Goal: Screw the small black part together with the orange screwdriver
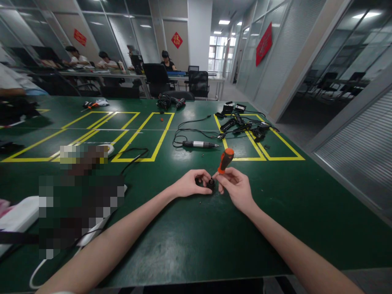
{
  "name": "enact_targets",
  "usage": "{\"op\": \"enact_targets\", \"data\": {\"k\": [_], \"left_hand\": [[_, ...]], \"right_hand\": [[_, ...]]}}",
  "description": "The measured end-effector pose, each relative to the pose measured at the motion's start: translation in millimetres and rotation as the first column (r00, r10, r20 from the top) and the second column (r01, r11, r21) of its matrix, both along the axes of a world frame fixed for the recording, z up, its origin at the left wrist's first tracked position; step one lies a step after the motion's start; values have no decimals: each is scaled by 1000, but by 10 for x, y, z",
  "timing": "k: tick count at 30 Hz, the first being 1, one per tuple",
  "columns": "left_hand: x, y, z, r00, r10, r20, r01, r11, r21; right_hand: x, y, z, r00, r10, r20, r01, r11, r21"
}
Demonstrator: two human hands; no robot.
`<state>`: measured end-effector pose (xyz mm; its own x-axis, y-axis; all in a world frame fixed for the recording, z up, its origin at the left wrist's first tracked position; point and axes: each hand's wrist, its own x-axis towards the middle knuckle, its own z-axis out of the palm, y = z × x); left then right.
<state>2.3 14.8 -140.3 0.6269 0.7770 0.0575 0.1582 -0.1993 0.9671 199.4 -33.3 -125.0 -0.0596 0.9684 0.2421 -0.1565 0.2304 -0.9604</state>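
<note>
Between my hands, a small black part (pixel 211 184) rests on the green table. My left hand (pixel 193 183) grips it from the left with thumb and fingers. My right hand (pixel 236 185) is at the lower end of a screwdriver (pixel 226 160) with an orange and black handle. That screwdriver leans, its handle up and to the right, its lower end by the black part. The fingers hide most of its shaft and tip. Just beyond my hands lies a black and silver electric screwdriver (pixel 199 144) with a cord.
Black parts and cables (pixel 241 124) lie heaped at the back right, inside yellow tape outlines (pixel 283 157). A power drill (pixel 180 103) is at the far edge. A white power strip (pixel 101 222) and cords are at left, partly blurred out. Several people sit at a far desk.
</note>
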Motion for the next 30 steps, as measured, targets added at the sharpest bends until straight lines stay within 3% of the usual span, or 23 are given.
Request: {"op": "enact_targets", "data": {"k": [15,20,30], "left_hand": [[6,-1,12,1000,-13,-4,13,1000,5],[1,-6,10,1000,-8,-11,8,1000,4],[-2,0,6,1000,-5,-12,5,1000,3]], "right_hand": [[12,32,-31,994,77,-75,-74,996,41],[14,23,-28,995,49,-88,-48,999,13],[16,7,16,998,54,-33,-54,998,-8]]}}
